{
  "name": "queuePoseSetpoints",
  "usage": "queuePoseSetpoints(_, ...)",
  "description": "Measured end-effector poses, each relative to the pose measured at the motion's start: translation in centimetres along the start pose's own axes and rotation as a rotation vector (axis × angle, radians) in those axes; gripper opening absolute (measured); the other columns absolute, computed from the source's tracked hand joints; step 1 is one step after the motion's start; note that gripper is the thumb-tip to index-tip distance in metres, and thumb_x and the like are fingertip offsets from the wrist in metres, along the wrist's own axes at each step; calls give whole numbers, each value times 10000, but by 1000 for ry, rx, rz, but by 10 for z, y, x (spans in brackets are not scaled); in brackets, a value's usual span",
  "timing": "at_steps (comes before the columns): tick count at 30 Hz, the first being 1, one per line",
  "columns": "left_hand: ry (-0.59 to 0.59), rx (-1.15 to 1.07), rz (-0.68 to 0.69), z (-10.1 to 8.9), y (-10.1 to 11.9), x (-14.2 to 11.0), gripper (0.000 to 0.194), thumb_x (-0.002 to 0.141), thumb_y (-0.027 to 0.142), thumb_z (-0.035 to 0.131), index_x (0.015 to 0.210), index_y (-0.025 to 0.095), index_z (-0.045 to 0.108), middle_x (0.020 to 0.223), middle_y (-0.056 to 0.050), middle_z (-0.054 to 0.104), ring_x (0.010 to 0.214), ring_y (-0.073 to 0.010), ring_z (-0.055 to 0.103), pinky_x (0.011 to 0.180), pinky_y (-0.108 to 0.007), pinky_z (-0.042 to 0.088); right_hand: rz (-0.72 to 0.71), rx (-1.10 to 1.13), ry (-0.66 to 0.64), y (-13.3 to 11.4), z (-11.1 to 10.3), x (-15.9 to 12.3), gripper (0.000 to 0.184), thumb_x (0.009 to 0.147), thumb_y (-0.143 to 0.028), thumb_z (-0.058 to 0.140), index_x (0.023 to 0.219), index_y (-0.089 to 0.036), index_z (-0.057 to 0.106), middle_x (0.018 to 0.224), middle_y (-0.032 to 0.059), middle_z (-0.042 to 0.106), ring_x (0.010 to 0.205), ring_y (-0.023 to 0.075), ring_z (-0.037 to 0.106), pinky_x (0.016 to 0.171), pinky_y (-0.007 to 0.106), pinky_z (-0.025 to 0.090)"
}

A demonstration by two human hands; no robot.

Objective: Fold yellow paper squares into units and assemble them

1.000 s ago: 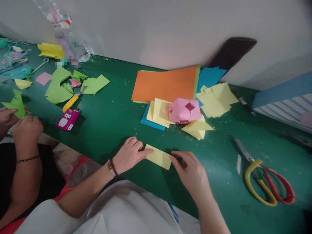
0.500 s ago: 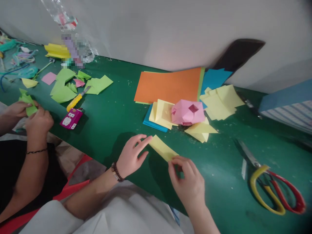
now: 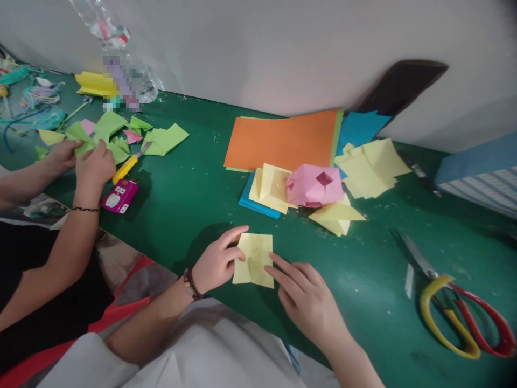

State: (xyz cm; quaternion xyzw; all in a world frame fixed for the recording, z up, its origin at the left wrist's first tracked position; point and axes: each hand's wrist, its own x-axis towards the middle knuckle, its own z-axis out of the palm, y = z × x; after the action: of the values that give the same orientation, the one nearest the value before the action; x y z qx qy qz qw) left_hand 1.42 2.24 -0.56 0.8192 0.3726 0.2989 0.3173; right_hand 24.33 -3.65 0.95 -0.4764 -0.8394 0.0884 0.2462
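Observation:
A small square of yellow paper (image 3: 254, 269) with faint fold lines lies spread between my two hands over the green table. At its left edge my left hand (image 3: 216, 264) holds it, thumb over the paper and index finger stretched along the upper corner. My right hand (image 3: 305, 296) has its fingertips on the right edge; the thumb is mostly hidden beneath the fingers. Just beyond stand a pink folded paper shape (image 3: 313, 188), folded yellow papers (image 3: 270, 186) and a blue paper stack (image 3: 258, 207).
Large scissors (image 3: 448, 307) lie at the right, near a striped blue box (image 3: 480, 178). Orange sheets (image 3: 283, 143) and loose yellow squares (image 3: 369, 170) sit at the back. Leftward are a purple box (image 3: 120, 195), a yellow cutter (image 3: 129, 166) and another person's hands (image 3: 95, 161) with green paper.
The yellow paper has gone from a narrow folded strip to an opened square. My right hand has shifted slightly left and down to its edge. The other person's hands moved right and away.

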Motion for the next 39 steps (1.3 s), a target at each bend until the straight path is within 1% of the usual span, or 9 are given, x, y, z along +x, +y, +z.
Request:
queuePoseSetpoints(5, -48, 3, 11, -1, -3, -2, 351, 699, -119, 403, 793, 168, 581, 1502, -101, 349, 1215, -201, 553, 975, -358, 514, -69, -49, 15, 8, 7, -5, 290, 871, -57, 532, 1045, -220, 697, 1224, 19, 673, 921, 205, 530, 783, 344, 472)
queuePoseSetpoints(10, -36, 215, 115, -7, 2, -3, 292, 738, -63, 488, 855, 163, 632, 1498, -112, 355, 1381, -275, 360, 1091, -461, 410, -44, -9, 66, 12, 9, -10, 221, 876, -69, 548, 981, -185, 705, 1129, 40, 715, 901, 189, 562, 794, 334, 487)
queuePoseSetpoints(13, -57, 295, 154, -9, 6, -5, 258, 757, -7, 550, 907, 174, 655, 1404, -107, 480, 1351, -266, 393, 1096, -466, 396, -25, 7, 60, 15, 7, -12, 221, 887, -80, 528, 976, -186, 701, 1106, 44, 723, 882, 180, 586, 786, 332, 501)
queuePoseSetpoints(16, -78, 283, 177, -8, 8, -8, 66, 819, 135, 621, 842, 188, 653, 1157, -63, 652, 1216, -222, 517, 1073, -441, 412, 0, 45, 63, 16, 5, -13, 177, 892, -135, 550, 971, -201, 694, 1062, 46, 736, 860, 180, 603, 764, 336, 520)
queuePoseSetpoints(19, -41, 246, 118, -4, 11, -8, 133, 855, 276, 654, 759, 187, 632, 990, -31, 700, 1095, -198, 571, 989, -397, 461, 87, 117, 75, 14, 6, -10, 115, 894, -200, 583, 958, -213, 678, 959, 42, 746, 809, 175, 619, 731, 328, 535)
queuePoseSetpoints(25, 36, 244, -74, 4, 19, 5, 115, 898, 230, 572, 801, 177, 606, 818, -41, 670, 886, -194, 572, 815, -355, 484, 410, 46, 162, 8, 15, 10, 193, 928, -327, 533, 840, -195, 643, 676, 17, 639, 625, 145, 590, 574, 263, 475)
queuePoseSetpoints(30, 31, 388, -192, 10, 21, 14, 114, 908, 223, 544, 805, 181, 568, 723, -30, 613, 784, -205, 539, 715, -341, 424, 426, -138, 158, 6, 21, 22, 200, 926, -315, 529, 812, -186, 631, 610, 6, 604, 599, 149, 546, 571, 261, 408)
queuePoseSetpoints(34, 14, 454, -217, 13, 19, 15, 77, 924, 228, 531, 930, 171, 582, 722, -20, 609, 772, -204, 523, 703, -345, 378, 419, -201, 173, 6, 24, 22, 160, 912, -292, 552, 821, -186, 629, 607, 1, 610, 605, 152, 535, 603, 268, 395)
queuePoseSetpoints(39, -64, 486, -146, 12, 17, 13, 355, 959, 202, 471, 1307, 263, 511, 752, -10, 582, 793, -200, 492, 693, -338, 346, 463, -178, 190, 7, 27, 21, 131, 901, -303, 570, 910, -189, 634, 616, -8, 617, 604, 149, 554, 604, 266, 403)
